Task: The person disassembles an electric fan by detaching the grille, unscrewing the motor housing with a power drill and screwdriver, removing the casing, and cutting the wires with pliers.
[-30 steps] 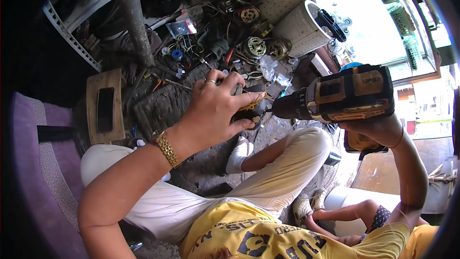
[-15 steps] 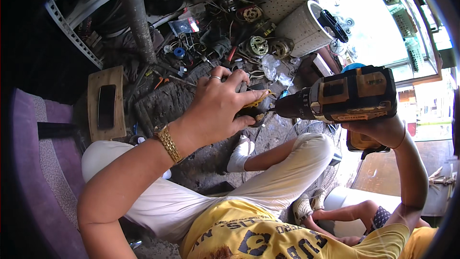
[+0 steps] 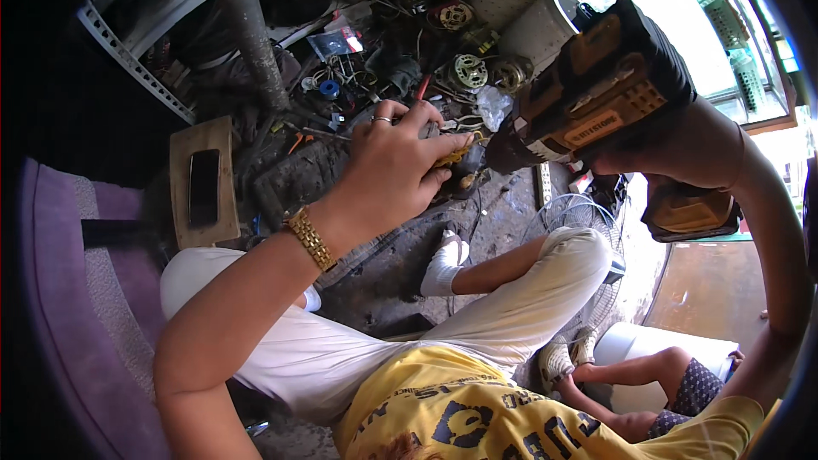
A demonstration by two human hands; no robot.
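My right hand is wrapped round the grip of a black and orange-brown cordless drill. The drill's chuck points down and left, with its nose close beside the part in my other hand; whether they touch is unclear. My left hand is closed over a dark motor part with yellow strands along its edge, holding it from above. The fingers and palm cover most of this part. A gold watch circles my left wrist, and a ring is on one finger.
Several open motors, cables and a red-handled tool litter the dirty floor ahead. A phone lies on a wooden stool at left. Perforated buckets stand beyond the drill. A wire fan guard and another person's legs are at right.
The drill has swung upward at its rear and come larger in view, its chuck now tilted down. My right hand moved up with it. My left hand keeps its hold on the motor part.
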